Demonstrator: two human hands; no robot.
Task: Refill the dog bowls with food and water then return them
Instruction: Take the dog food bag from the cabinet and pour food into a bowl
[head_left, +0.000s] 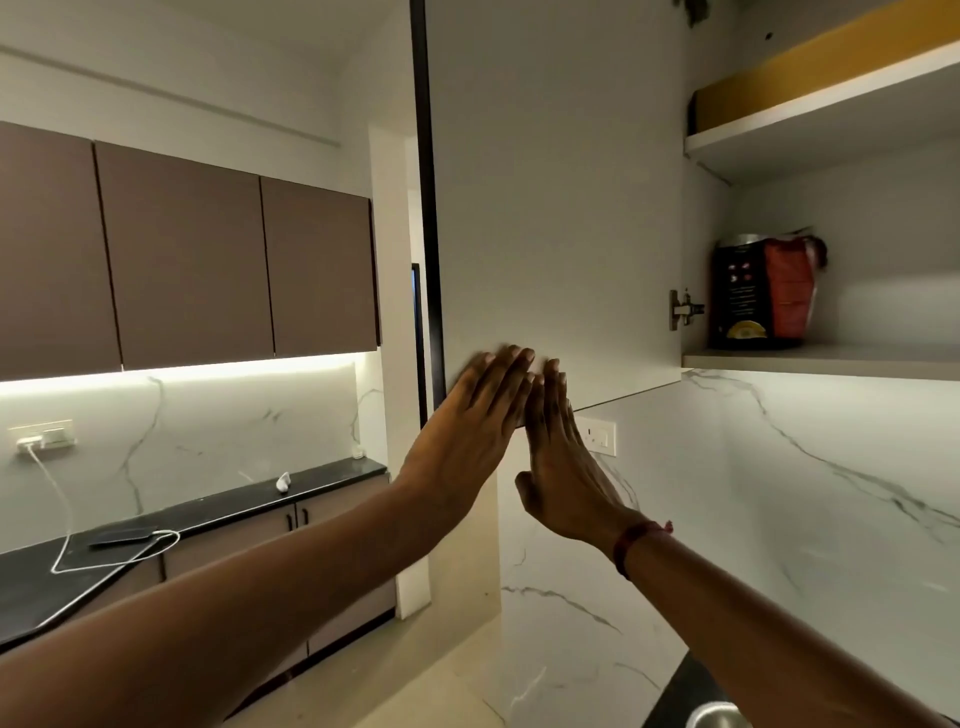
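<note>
An upper cupboard stands open, its white door (561, 208) swung out toward me. My left hand (472, 421) and my right hand (563, 462) are both flat, fingers stretched, near the door's lower edge. Neither hand holds anything. Inside, on the lower shelf (831, 359), stands a black and red bag (761, 291), possibly dog food. At the bottom right edge a rounded metal rim (719, 716) shows, maybe a bowl; most of it is cut off.
A yellow-backed upper shelf (810, 119) sits above. A wall socket (597, 435) is just below the door. Brown wall cabinets (187, 260) hang at left over a black counter (218, 512) with a dark flat device and white charger cable (67, 519). Marble wall at right.
</note>
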